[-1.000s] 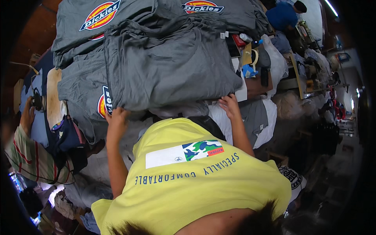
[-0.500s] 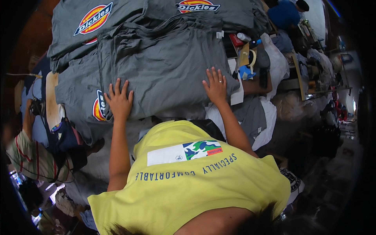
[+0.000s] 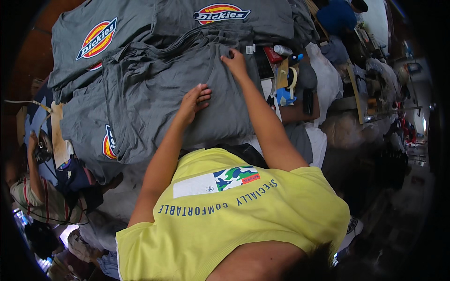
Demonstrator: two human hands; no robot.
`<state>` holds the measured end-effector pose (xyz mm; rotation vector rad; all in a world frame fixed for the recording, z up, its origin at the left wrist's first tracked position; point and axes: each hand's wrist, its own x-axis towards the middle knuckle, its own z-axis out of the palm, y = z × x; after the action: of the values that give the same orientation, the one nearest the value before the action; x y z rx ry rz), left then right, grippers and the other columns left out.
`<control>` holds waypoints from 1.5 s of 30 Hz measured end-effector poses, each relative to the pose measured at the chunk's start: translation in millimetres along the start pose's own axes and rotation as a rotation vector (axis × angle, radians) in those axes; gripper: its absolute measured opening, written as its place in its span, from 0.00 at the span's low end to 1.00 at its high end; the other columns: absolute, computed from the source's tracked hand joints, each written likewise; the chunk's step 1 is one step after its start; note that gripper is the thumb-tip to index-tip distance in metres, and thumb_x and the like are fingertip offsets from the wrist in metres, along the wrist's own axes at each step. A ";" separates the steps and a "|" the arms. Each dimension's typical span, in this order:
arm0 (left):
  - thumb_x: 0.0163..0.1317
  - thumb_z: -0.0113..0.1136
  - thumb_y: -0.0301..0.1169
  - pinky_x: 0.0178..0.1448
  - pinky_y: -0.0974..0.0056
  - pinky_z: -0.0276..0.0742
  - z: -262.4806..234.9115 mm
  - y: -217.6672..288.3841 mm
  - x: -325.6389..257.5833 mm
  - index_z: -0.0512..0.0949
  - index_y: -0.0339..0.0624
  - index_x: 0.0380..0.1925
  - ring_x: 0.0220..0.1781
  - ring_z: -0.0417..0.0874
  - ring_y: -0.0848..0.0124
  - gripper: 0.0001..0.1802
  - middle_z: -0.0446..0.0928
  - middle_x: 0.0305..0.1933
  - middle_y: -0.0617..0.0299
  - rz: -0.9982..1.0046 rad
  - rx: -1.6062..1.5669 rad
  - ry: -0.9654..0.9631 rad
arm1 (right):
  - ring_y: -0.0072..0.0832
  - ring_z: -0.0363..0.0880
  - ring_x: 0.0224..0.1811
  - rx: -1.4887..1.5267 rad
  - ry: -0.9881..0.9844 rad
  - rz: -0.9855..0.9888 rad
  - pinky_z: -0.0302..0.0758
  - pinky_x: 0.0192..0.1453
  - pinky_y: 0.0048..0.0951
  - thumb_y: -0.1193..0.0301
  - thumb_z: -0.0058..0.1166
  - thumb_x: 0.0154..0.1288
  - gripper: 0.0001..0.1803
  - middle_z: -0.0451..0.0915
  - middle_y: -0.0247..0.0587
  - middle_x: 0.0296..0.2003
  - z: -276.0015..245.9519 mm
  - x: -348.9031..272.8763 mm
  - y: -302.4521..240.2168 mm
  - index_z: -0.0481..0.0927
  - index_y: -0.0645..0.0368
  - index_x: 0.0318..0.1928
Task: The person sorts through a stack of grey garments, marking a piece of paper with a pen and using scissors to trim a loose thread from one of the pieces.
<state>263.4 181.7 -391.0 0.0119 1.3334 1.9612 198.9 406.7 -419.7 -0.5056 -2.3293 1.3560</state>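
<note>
A grey T-shirt (image 3: 154,98) lies wrinkled and spread on the pile before me, its far part bunched into folds. My left hand (image 3: 193,104) is turned on edge over its middle, fingers stretched out with nothing in them. Farther off and to the right, my right hand (image 3: 236,64) has its fingers curled down on the shirt's cloth near the folds, and seems to pinch it. A small white tag (image 3: 251,48) lies just right of those fingers. More grey shirts with a colourful printed badge (image 3: 97,38) lie beyond.
To the right sit a tape roll (image 3: 292,79), a blue tape dispenser (image 3: 285,96), a white bottle (image 3: 282,50) and a red box (image 3: 272,55). At the left a co-worker's hand (image 3: 33,143) holds an iron (image 3: 44,146). Another person in blue (image 3: 336,18) sits at the far right.
Both hands lay flat and wide apart on the shirt. The left has moved right and turned on edge; the right has moved farther away and leftward, its fingers now curled.
</note>
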 end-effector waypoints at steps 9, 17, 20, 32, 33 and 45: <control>0.56 0.54 0.52 0.63 0.59 0.60 -11.3 -14.6 2.4 0.56 0.36 0.61 0.61 0.65 0.62 0.40 0.61 0.62 0.53 -0.013 -0.220 0.167 | 0.32 0.71 0.43 -0.025 -0.051 -0.505 0.68 0.48 0.28 0.63 0.64 0.47 0.17 0.76 0.38 0.38 -39.4 4.5 -29.3 0.79 0.57 0.37; 0.52 0.60 0.50 0.67 0.58 0.51 12.2 -1.9 -12.4 0.50 0.34 0.63 0.65 0.58 0.61 0.47 0.55 0.66 0.52 -0.034 -0.293 0.301 | 0.34 0.75 0.40 -0.155 -0.329 -0.424 0.69 0.48 0.28 0.67 0.62 0.47 0.12 0.77 0.36 0.34 -50.7 6.7 -53.8 0.78 0.57 0.33; 0.51 0.61 0.47 0.65 0.57 0.56 9.7 -4.6 -11.3 0.50 0.34 0.63 0.64 0.60 0.59 0.47 0.56 0.64 0.50 0.017 -0.431 0.289 | 0.32 0.78 0.36 0.167 -1.015 -0.280 0.71 0.43 0.27 0.66 0.60 0.51 0.11 0.79 0.37 0.32 -62.5 -20.8 -80.7 0.78 0.57 0.34; 0.53 0.62 0.44 0.61 0.57 0.64 10.6 -2.9 -7.3 0.51 0.35 0.62 0.60 0.66 0.59 0.44 0.61 0.61 0.51 -0.019 -0.102 0.360 | 0.37 0.73 0.38 -0.164 -0.073 -0.525 0.70 0.43 0.31 0.70 0.61 0.47 0.09 0.76 0.39 0.35 -21.2 55.0 -28.6 0.76 0.56 0.30; 0.54 0.60 0.46 0.62 0.56 0.63 2.1 -11.7 -4.0 0.52 0.35 0.62 0.60 0.65 0.59 0.43 0.61 0.61 0.51 -0.001 -0.175 0.333 | 0.36 0.74 0.38 -0.134 -0.111 -0.514 0.70 0.43 0.31 0.70 0.60 0.47 0.08 0.76 0.38 0.34 -25.2 41.6 -44.0 0.76 0.57 0.29; 0.58 0.50 0.55 0.62 0.56 0.65 -23.7 -35.8 12.4 0.58 0.33 0.59 0.60 0.68 0.61 0.40 0.64 0.60 0.52 0.040 -0.164 0.241 | 0.37 0.74 0.41 -0.120 -0.047 -0.250 0.70 0.46 0.34 0.63 0.64 0.46 0.18 0.76 0.41 0.36 -14.7 66.8 10.0 0.79 0.58 0.37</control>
<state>265.5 176.3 -435.3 -0.2866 1.3251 2.1528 150.2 455.2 -411.5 -0.2090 -2.4269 1.1298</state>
